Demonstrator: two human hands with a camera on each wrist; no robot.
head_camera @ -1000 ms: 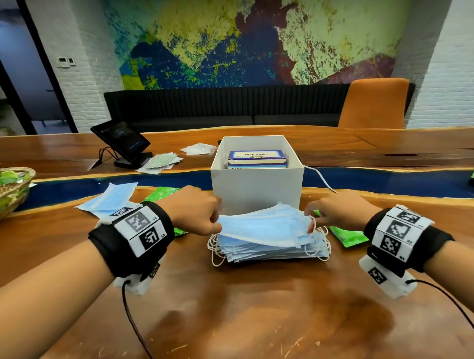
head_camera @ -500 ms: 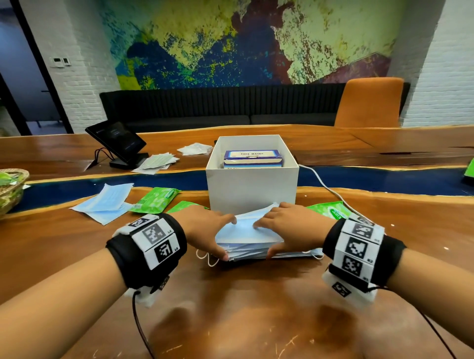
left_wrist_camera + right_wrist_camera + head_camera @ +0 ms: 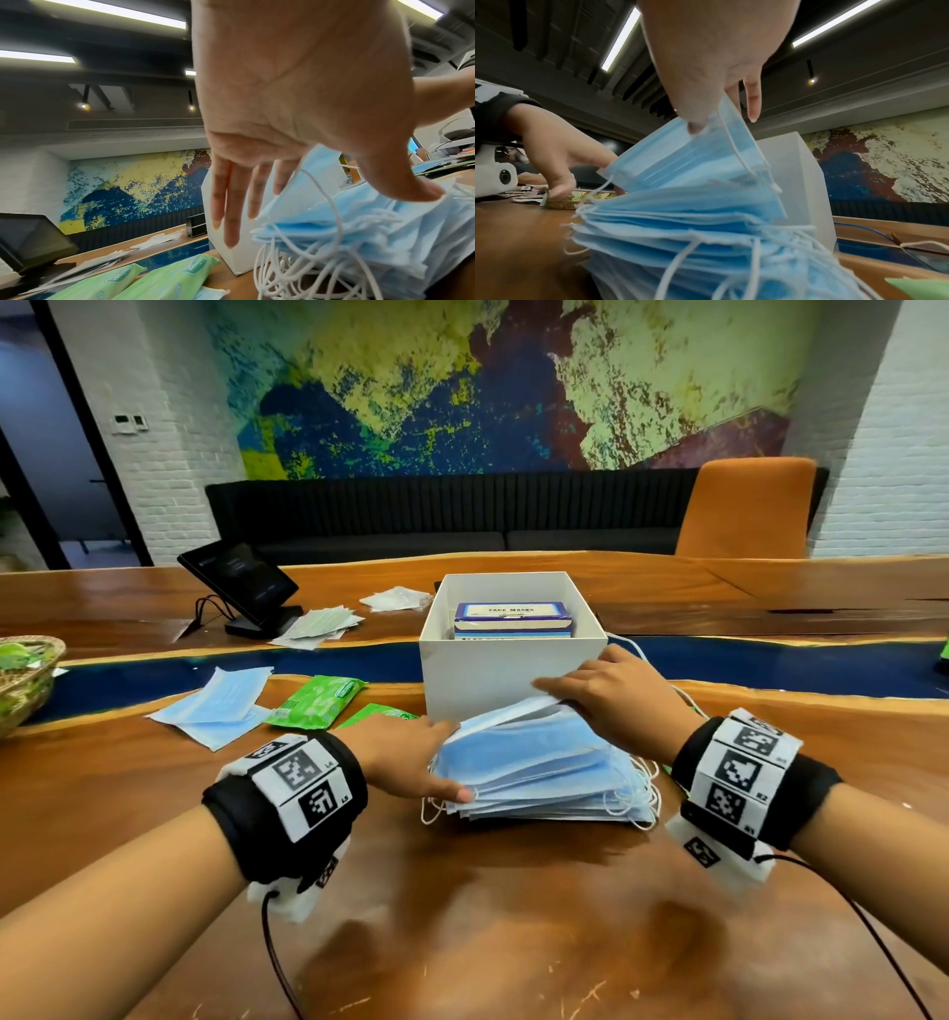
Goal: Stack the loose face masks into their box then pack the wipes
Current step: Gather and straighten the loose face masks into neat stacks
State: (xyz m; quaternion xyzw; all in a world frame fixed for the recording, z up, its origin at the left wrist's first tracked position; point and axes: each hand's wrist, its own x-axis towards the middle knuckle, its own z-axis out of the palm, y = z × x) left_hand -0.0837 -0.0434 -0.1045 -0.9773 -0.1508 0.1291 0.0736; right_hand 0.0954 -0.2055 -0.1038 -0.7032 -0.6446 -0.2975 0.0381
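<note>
Squaring up the mask pile (image 3: 544, 778) on the desk (image 3: 488, 932), right in front of the white box (image 3: 508, 675). Right hand (image 3: 616, 695) pinches the far edge of the top few masks between thumb and fingers (image 3: 753, 101) and lifts it, so those fan up off the rest; my guess is that's to realign or split off a batch. Left hand (image 3: 405, 757) has relaxed, nearly straight fingers (image 3: 228, 205) against the pile's left end with the thumb resting on top, no grip, likely bracing the pile so it doesn't slide while the other side gets lifted. Ear loops spill out both ends, so snagging is a risk on the lift.

The white box is open at the top, with a blue face mask carton (image 3: 513, 616) sitting inside. Can't tell whether that carton is open. A few more loose masks (image 3: 221, 706) lie off to the left, apart from the pile. Two green wipes packs (image 3: 316, 703) lie between those and the box, untouched. A third green pack shows just right of the pile, mostly hidden. Wipes come later by the task order.
</note>
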